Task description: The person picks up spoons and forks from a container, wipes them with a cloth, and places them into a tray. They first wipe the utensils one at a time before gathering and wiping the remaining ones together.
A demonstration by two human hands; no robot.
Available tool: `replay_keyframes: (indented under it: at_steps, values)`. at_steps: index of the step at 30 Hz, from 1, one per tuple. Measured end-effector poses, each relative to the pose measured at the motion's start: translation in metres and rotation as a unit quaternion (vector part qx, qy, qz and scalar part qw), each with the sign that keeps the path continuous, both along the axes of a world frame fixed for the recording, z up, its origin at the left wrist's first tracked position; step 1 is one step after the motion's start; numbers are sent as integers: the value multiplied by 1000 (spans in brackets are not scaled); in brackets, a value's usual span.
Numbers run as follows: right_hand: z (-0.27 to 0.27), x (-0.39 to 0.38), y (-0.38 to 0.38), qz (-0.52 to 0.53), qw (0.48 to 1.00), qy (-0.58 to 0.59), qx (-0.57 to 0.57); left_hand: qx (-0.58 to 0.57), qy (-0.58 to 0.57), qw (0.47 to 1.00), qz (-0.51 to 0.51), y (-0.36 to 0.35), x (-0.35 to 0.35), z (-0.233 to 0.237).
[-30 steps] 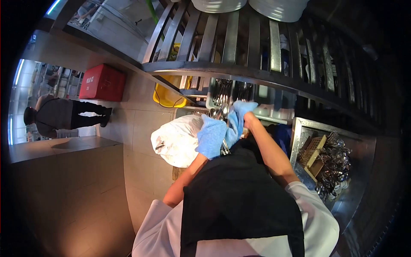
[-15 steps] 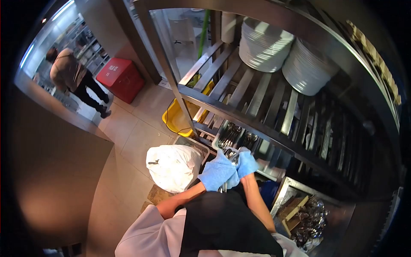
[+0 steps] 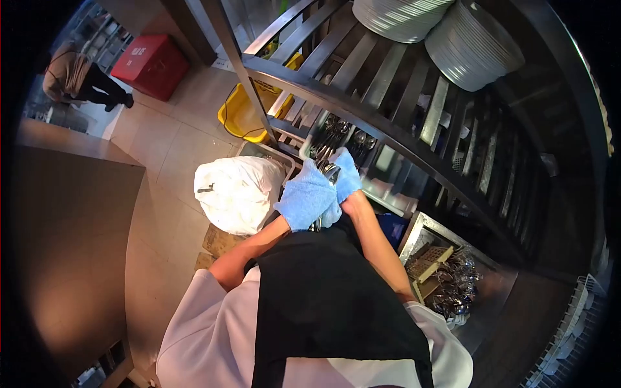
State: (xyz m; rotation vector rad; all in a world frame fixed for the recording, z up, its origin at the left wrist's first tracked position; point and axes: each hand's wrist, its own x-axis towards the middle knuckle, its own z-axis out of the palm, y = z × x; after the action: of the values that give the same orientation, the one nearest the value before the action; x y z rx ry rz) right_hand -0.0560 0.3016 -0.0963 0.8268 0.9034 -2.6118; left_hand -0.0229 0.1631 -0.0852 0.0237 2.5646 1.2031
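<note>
Both hands are wrapped in blue cloth, close together in front of the black apron. My left hand [image 3: 306, 196] closes round a bundle of metal cutlery [image 3: 329, 171] through the cloth. On the bundle's other side, my right hand [image 3: 348, 176] presses cloth against it; its fingers are covered. Handles poke out below the cloth. Just beyond the hands, a divided tray [image 3: 305, 150] holds sorted spoons and other cutlery. At the right, a metal-rimmed bin [image 3: 414, 234] contains a heap of cutlery [image 3: 458, 284] and a tan basket [image 3: 432, 264].
A metal rack [image 3: 381, 132] with stacked white plates [image 3: 472, 48] rises ahead. Left of my hands is a white bag [image 3: 236, 194]. Farther off are a yellow bucket [image 3: 242, 110], a red bin [image 3: 150, 64] and a person [image 3: 71, 74] standing.
The view has tilted down, so the rack, bag and hands appear higher. The hands remain together round the cutlery, with the right cloth now more upright beside it.
</note>
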Motion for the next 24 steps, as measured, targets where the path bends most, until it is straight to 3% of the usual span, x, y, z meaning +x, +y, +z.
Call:
replay_keyframes:
  at_steps: [1,3,5,6,7,8,9,11,13,14,16,17,20,21,22,23,24]
  values:
    - [-65,-9,17,76,966,109,223,-82,63,991,-89,-3,0,-36]
    - [-104,-20,52,63,988,140,-10,-158,123,963,-180,-2,0,-41]
    - [-85,-24,49,-2,995,80,53,-285,223,892,-270,3,-6,-1]
    - [-111,-21,51,5,994,84,73,-283,226,894,-264,3,-7,-5]
    - [-138,-18,54,11,992,87,94,-207,205,930,-222,0,-5,-15]
    - [-129,-11,48,25,993,58,100,-129,182,958,-179,-1,-5,-21]
    - [-120,3,41,38,993,25,106,-214,165,933,-237,2,-9,6]
    - [-101,24,27,57,991,-40,116,-180,108,959,-189,12,-9,34]
    - [-114,21,44,71,992,-60,83,-147,52,978,-141,13,-8,29]
    - [-132,14,63,78,995,-50,45,-195,88,960,-180,10,-8,11]
    - [-119,-5,66,93,993,-64,42,-242,126,936,-222,12,-7,-20]
    - [-115,-8,62,78,991,-86,66,-149,107,974,-130,14,-8,-34]
    - [-89,2,61,88,981,-68,159,-89,88,990,-67,1,-10,-56]
    - [-79,10,57,218,878,129,406,-105,146,974,-135,-6,-11,-43]
    - [-70,17,54,224,671,272,652,-112,173,963,-172,-7,-10,-32]
    - [-46,22,29,134,768,215,588,-119,202,950,-208,-9,-10,-21]
    - [-59,16,32,176,660,221,696,-140,177,952,-207,-7,-10,-13]
